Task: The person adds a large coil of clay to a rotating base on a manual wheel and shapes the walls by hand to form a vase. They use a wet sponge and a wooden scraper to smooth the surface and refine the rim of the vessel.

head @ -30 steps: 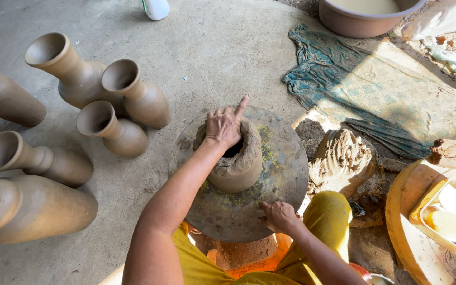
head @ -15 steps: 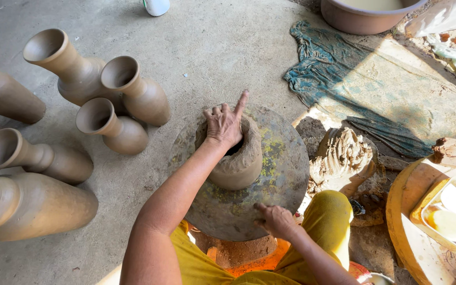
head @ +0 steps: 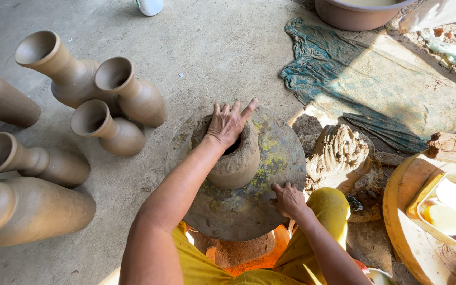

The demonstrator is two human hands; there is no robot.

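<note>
A lump of wet brown clay shaped into a thick-walled pot (head: pixel 237 163) stands in the middle of a round potter's wheel (head: pixel 270 211). My left hand (head: pixel 228 124) lies flat over the pot's rim, fingers spread and pointing away, pressing on the clay. My right hand (head: pixel 288 200) rests on the wheel's disc near its front right edge, fingers curled on the surface. My legs in yellow trousers (head: pixel 328 211) flank the wheel.
Several unfired clay vases (head: pixel 117 100) lie and stand on the concrete floor at left. A mound of raw clay (head: pixel 339 153) sits right of the wheel. A teal cloth (head: pixel 376 79), a brown basin (head: pixel 354 13) and a tray with a container (head: pixel 449 206) lie to the right.
My left hand has shifted from the pot's far edge to lie flat over its opening. My right hand has slid slightly along the wheel's front edge.
</note>
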